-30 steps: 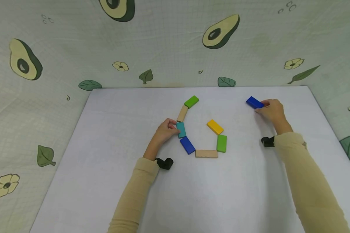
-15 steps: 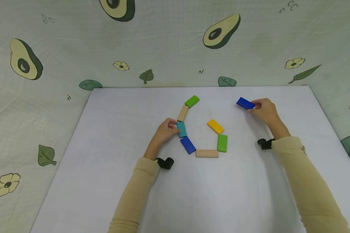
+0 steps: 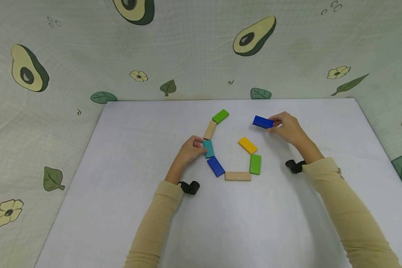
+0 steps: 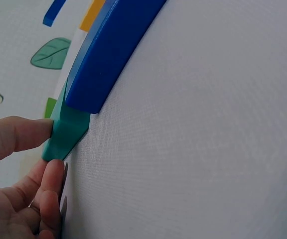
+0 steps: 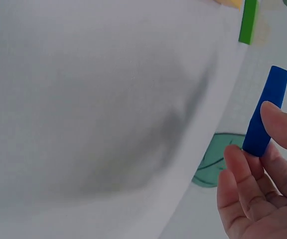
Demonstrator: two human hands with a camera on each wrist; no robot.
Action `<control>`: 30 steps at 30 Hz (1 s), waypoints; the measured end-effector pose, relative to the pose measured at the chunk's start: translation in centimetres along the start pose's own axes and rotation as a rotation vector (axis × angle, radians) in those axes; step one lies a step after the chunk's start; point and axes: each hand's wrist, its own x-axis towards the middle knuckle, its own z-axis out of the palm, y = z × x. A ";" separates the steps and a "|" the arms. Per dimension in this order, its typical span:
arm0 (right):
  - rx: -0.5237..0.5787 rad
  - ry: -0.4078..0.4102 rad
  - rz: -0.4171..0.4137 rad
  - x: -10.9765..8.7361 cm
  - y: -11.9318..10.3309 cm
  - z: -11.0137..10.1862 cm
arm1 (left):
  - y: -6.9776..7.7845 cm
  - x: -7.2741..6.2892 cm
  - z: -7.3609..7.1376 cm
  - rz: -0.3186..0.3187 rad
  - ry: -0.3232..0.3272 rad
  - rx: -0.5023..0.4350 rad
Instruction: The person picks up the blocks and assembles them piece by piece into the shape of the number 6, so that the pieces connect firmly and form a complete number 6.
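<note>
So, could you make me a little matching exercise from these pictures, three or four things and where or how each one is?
Column one:
1. teal block
2. yellow block
3. right hand
4. tabletop

Column two:
A. white
B. holding a blue block
C. held by the left hand
D. at one end of the curved row

Right pairs: 1-C; 2-D; 3-B; 4-A

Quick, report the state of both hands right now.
Left hand: closed, holding the teal rectangular block.
Right hand: closed, pinching a raised blue rectangular block.
</note>
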 end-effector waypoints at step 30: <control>-0.016 -0.243 -0.197 0.8 -6.1 5.0 | -0.4 0.3 0.0 -0.001 -0.009 -0.028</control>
